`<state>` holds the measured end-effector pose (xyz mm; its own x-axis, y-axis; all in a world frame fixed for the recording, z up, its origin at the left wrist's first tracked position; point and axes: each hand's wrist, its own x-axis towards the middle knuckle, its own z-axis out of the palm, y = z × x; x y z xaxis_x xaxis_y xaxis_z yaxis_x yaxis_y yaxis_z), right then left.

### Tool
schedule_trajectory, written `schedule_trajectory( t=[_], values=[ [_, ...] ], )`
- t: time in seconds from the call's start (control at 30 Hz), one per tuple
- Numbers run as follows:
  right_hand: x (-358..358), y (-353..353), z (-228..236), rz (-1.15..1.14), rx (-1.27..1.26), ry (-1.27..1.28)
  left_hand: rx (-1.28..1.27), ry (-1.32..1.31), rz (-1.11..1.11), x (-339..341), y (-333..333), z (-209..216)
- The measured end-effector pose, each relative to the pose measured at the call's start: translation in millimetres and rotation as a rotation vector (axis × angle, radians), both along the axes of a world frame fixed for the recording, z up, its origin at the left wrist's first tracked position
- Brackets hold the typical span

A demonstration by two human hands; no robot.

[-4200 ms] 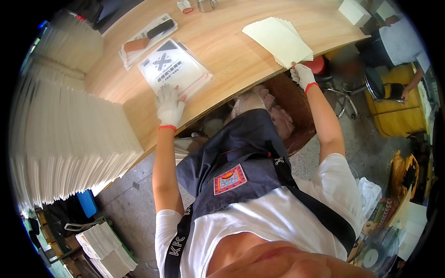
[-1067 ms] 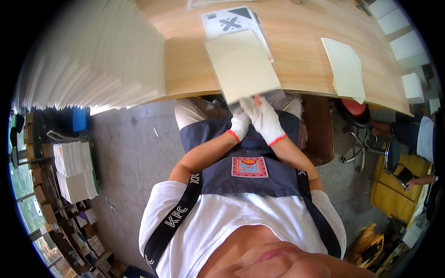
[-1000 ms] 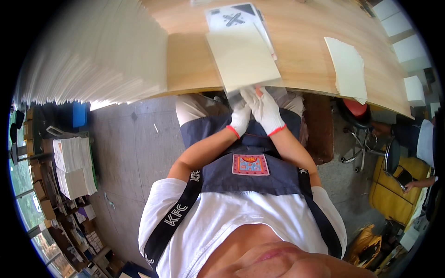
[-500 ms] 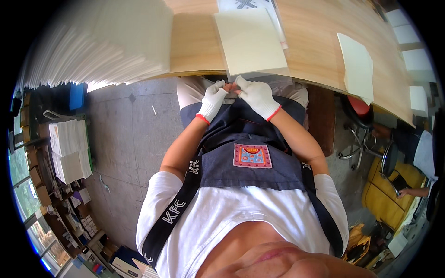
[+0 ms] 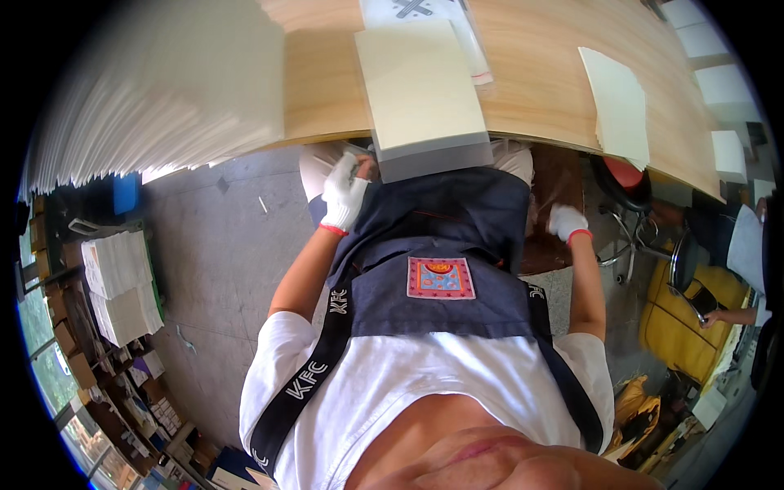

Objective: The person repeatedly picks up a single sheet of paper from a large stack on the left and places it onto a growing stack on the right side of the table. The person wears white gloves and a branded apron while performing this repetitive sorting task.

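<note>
A stack of cream paper or card (image 5: 420, 82) lies in a clear plastic sleeve at the table's front edge. The sleeve's flap (image 5: 437, 158) hangs over the edge above my lap. Close to its lower left corner is my left hand (image 5: 346, 194), in a white knit glove with bare fingertips. Its fingers are curled, and what they grip is hidden. Far off to the right, past my knee, my right hand (image 5: 567, 221) is closed and slightly blurred. A faint pale streak shows beside it, too indistinct to name.
Tall piles of white sheets (image 5: 163, 82) fill the table's left side. A smaller cream stack (image 5: 619, 106) lies at the right edge. Under the sleeve is a printed clear bag (image 5: 478, 57). A stool (image 5: 625, 184) and a person's arm (image 5: 731, 317) are at the right.
My hands were together at the sleeve's lower edge; now they are apart. The right swung out to the right, the left shifted slightly left and down. The sleeve now extends further over my lap.
</note>
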<state>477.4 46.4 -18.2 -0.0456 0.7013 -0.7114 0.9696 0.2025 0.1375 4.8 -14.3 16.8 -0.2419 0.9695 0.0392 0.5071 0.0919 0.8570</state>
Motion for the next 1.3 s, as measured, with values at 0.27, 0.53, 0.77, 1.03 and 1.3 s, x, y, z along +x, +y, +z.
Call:
schedule_trajectory(
  t=[0.27, 0.53, 0.77, 1.03, 1.3],
  values=[
    [-170.5, 39.3, 88.6, 0.523, 1.131, 0.827, 0.853, 0.673, -0.255, 11.9, 45.6, 9.5],
    [-210.1, 54.7, 51.4, 0.114, 1.118, 0.880, 0.158, -0.320, 0.311, 20.0, 37.0, -31.9],
    [-180.5, 58.3, 57.9, -0.314, 0.816, 0.671, -0.143, -0.994, 0.332, 18.1, 37.3, -14.2],
    [-222.9, 58.5, 90.0, -0.866, -0.167, 1.962, 0.288, 0.225, -0.238, 16.3, 50.3, 197.0],
    [-307.2, 106.9, 338.7, -0.135, -0.113, 2.258, 1.004, 0.333, -0.107, -78.2, -1.5, 383.0]
  ],
)
